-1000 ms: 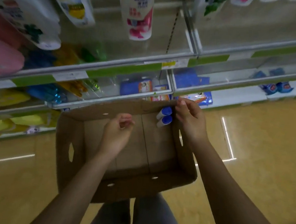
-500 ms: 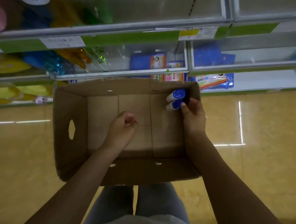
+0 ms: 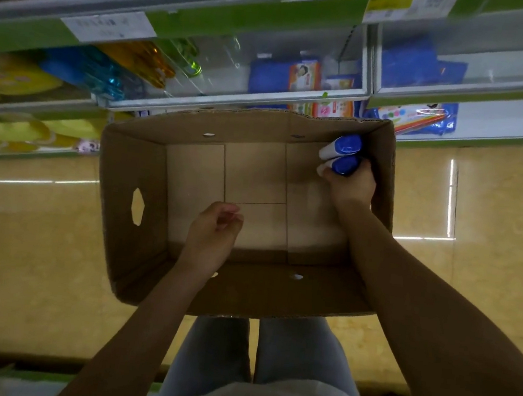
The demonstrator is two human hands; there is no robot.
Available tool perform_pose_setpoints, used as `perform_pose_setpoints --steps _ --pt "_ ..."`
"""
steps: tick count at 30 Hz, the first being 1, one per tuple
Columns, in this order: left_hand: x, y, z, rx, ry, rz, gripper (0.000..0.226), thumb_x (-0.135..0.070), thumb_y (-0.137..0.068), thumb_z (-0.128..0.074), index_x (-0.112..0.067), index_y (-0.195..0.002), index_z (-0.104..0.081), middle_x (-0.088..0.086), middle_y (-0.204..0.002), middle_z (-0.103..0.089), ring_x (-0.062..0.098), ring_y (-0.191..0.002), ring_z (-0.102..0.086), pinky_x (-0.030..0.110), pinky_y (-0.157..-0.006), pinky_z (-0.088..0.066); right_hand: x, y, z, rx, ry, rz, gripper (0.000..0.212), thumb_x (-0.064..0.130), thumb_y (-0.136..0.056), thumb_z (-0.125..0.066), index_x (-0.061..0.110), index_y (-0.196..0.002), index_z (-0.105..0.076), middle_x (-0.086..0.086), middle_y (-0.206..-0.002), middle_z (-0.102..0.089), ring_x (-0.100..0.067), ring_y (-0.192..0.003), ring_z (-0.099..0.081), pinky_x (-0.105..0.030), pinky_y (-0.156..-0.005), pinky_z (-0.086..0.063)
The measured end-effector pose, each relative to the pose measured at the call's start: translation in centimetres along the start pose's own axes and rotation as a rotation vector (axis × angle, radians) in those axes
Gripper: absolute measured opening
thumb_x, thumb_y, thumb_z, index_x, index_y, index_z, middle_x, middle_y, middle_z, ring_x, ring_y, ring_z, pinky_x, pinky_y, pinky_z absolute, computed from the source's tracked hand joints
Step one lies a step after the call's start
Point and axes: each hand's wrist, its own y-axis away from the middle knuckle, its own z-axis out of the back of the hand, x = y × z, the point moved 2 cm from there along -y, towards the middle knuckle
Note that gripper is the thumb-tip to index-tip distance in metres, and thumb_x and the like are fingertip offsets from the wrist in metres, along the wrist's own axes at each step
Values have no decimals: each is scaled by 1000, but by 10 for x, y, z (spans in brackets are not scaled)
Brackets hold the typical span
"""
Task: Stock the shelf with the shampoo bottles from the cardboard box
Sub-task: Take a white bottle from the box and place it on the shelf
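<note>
— So what changed in the cardboard box point(image 3: 132, 184)?
— Right hand point(image 3: 350, 187) has dropped lower, fingers now grasping the nearer of two shampoo bottles point(image 3: 342, 154) in the far right corner.
— And the left hand point(image 3: 212, 236)?
— Hovering loosely curled, holding nothing, well left of them.

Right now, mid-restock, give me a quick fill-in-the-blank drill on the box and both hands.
1. The shampoo bottles left in the cardboard box number ____.
2. Their caps are coloured ____.
3. The hand gripping the nearer bottle is the ____ hand.
4. The left hand hovers over the box floor holding ____.

Missing words: two; blue; right; nothing
</note>
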Motion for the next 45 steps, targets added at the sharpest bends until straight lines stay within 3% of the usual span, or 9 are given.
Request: perform_pose_setpoints --steps 5,12,17,22,28,32,35,38,45 --pt "1 2 2 15 21 -13 22 -21 -94 -54 -21 -115 -60 -4 -109 -61 11 -104 -56 27 -92 -46 3 12 7 -28 6 13 46 21 -84 -72 12 -125 -53 -3 -125 -60 -16 -117 -56 -23 -88 -33" --pt "-15 15 12 64 38 -83 21 -22 -95 -51 -22 -115 -59 -5 -110 -60 11 -104 -55 26 -91 -44 19 62 37 28 -24 119 36 24 -85 -72 17 -116 -57 19 -91 -53 8 -77 -46 -21 -84 -37" --pt "-31 35 26 79 39 -159 22 -22 -96 -49 -23 -116 -57 -6 -111 -58 10 -104 -54 28 -89 -43 52 114 63 90 -160 273 28 28 -77 -79 30 -99 -62 18 -87 -66 2 -85 -63 -30 -89 -53" --pt "-33 55 54 85 74 -212 22 -39 -97 -44 -29 -111 -58 -4 -109 -63 14 -105 -58 40 -95 -48 99 167 84 134 -357 362 25 22 -75 -81 20 -97 -69 4 -93 -73 -7 -91 -68 -30 -89 -52" --pt "-58 91 97 44 430 -271 40 -56 -92 -34 -26 -97 -59 3 -101 -70 19 -98 -68 39 -94 -50 157 231 105 190 -374 565 18 15 -79 -77 8 -93 -69 -3 -87 -71 -9 -80 -68 -17 -72 -54" --pt "-82 125 128 327 791 -202 50 -61 -86 -39 -21 -113 -54 14 -114 -66 30 -100 -68 43 -88 -55 181 262 112 231 -395 656 10 13 -81 -74 21 -83 -68 10 -79 -73 -7 -81 -68 -27 -82 -54" --pt "-99 151 149 475 984 -158 46 -43 -84 -54 -11 -116 -54 18 -108 -69 34 -98 -68 38 -79 -58 196 277 111 316 -518 668 11 12 -84 -70 22 -84 -66 11 -78 -74 -2 -81 -69 -21 -80 -54" --pt "-106 171 162 509 1064 -201 31 -17 -78 -62 0 -104 -61 18 -101 -71 31 -96 -69 35 -75 -59 212 286 108 435 -671 612 27 21 -87 -61 7 -110 -64 -8 -106 -73 -22 -105 -68 -35 -94 -54" --pt "-117 194 179 452 945 -399 41 -15 -78 -65 0 -116 -58 13 -109 -70 29 -102 -67 39 -82 -57 241 310 110 569 -743 607 29 28 -94 -57 9 -114 -60 -14 -112 -68 -27 -112 -64 -40 -94 -54"
